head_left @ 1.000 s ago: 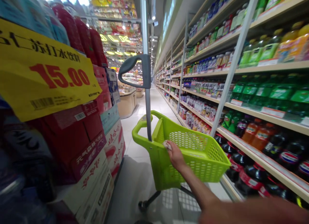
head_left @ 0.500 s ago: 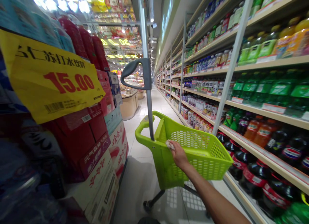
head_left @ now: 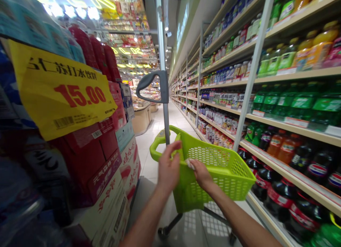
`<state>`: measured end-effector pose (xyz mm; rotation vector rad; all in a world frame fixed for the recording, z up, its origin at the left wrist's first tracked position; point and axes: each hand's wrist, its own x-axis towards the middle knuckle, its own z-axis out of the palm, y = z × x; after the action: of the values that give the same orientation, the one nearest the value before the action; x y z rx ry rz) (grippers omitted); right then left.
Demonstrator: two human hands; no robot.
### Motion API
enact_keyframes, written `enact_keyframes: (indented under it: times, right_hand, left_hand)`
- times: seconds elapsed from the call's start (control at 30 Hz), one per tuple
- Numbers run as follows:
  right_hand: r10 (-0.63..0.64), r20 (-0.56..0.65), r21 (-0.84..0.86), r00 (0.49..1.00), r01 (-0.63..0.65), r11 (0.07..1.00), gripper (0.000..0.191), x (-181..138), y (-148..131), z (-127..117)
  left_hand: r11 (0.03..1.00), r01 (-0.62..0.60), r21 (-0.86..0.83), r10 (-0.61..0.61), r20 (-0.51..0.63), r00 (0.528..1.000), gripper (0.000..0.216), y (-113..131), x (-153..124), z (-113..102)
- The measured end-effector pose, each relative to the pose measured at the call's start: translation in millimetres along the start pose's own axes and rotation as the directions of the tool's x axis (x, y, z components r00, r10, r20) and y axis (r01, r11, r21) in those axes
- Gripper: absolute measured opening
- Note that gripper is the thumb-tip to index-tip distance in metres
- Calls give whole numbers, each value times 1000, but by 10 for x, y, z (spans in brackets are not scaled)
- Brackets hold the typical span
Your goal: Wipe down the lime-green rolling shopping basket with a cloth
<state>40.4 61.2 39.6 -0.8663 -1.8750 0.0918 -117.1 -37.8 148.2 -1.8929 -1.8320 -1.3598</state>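
Observation:
A lime-green plastic trolley basket (head_left: 226, 168) on wheels stands in the aisle ahead, with a grey pull handle (head_left: 156, 84) on a metal pole (head_left: 166, 122). My right hand (head_left: 201, 173) rests on the basket's near rim, closed around a small white crumpled thing (head_left: 189, 164). My left hand (head_left: 168, 167) hovers by the pole and the basket's near left corner, fingers apart and slightly curled, holding nothing.
To the left, stacked red and white drink cartons (head_left: 106, 168) carry a yellow price sign (head_left: 64, 92) reading 15.00. On the right, long shelves (head_left: 287, 122) hold bottled drinks. The tiled aisle floor (head_left: 176, 115) runs ahead toward a counter (head_left: 142, 115).
My left arm has come into view and reached up to the basket's pole. My right hand stays on the rim with the white thing. The view has edged forward.

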Motion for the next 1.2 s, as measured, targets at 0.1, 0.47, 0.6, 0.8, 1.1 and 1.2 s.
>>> enact_keyframes:
  times: [0.1, 0.47, 0.6, 0.8, 1.1, 1.2]
  right_hand:
    - [0, 6, 25, 1000, 0, 1000, 55, 107, -226, 140]
    - [-161, 49, -25, 986, 163, 986, 44, 76, -216, 1]
    - [-262, -24, -43, 965, 261, 964, 43, 714, -629, -280]
    - [-572, -75, -135, 817, 560, 817, 33, 1972, -1350, -404]
    - [-741, 454, -279, 495, 869, 409, 32, 1171, -816, -232]
    - [-673, 311, -362, 671, 738, 569, 35, 1601, -1045, -336]
  left_hand:
    - [982, 145, 118, -141, -34, 989, 53, -219, 199, -19]
    - [922, -72, 381, -26, 246, 969, 51, -485, 77, 207]
    - [922, -81, 378, -16, 245, 969, 53, -507, 100, 218]
    - [912, -149, 382, 40, 279, 959, 60, -564, 51, 218]
    - [919, -162, 359, 45, 314, 948, 62, -621, 72, 181]
    - [921, -169, 352, 55, 312, 949, 63, -616, 70, 174]
